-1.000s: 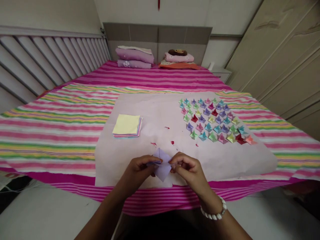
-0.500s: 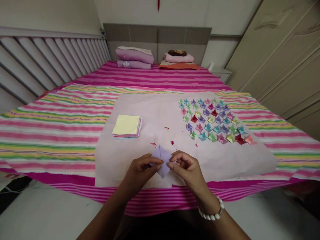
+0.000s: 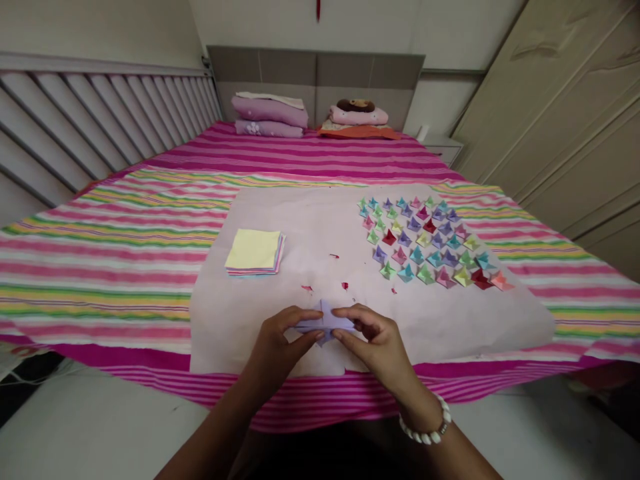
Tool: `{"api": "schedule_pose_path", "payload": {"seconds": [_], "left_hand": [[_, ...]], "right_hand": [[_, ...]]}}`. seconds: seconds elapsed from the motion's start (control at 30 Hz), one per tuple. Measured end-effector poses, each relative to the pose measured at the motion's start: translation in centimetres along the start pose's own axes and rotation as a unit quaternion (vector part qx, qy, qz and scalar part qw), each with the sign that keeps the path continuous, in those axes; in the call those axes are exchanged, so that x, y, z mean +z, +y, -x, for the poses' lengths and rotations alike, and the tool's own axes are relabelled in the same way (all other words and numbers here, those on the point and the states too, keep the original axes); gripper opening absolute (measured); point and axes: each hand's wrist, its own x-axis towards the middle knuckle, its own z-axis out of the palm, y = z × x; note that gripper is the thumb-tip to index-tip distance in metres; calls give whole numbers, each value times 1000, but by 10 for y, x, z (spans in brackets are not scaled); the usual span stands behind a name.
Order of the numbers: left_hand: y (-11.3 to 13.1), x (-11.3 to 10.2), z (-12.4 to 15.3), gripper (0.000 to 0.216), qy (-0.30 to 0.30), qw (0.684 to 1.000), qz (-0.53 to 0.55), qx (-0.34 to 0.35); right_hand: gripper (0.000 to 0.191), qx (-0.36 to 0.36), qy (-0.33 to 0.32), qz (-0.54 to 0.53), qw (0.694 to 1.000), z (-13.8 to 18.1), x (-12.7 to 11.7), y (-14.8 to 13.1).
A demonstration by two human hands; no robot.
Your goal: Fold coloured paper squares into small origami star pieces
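At the near edge of the sheet [image 3: 235,333], our left hand [image 3: 279,339] and right hand [image 3: 375,339] pinch the lilac paper [image 3: 325,319] tight, seemingly creasing it, with the finished folds [image 3: 430,243] parked clear at 1 o'clock.

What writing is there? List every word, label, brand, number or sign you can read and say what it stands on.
None: no readable text in view.
The lilac paper pinched by the left hand and right hand, the stack of square sheets and the folded paper pieces are plain.
The purple pillow bears a flower motif, no letters.
The red hanging on the wall is too small to tell.
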Motion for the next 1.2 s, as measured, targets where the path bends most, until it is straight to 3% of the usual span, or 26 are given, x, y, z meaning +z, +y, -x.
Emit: {"api": "schedule_pose_path", "payload": {"seconds": [0.13,0.3,0.47,0.63,0.9,1.2], "left_hand": [[-3,2,-2,10,16,999,6,39],[-5,1,-3,5,33,999,20,35],[-1,1,-2,11,-50,995,81,-12],[4,0,-2,17,-80,994,61,-45],[2,-1,-5,20,-13,992,75,-97],[-7,8,-4,20,64,971,178,-146]], "right_hand": [[15,-65,-11,76,995,0,-1,-3],[5,-95,-11,90,991,-1,1,-4],[6,-52,-39,27,997,-2,4,-6],[10,6,-26,-3,1000,-2,3,-4],[10,7,-47,-1,999,-2,6,-8],[8,45,1,-64,997,-1,9,-2]]}}
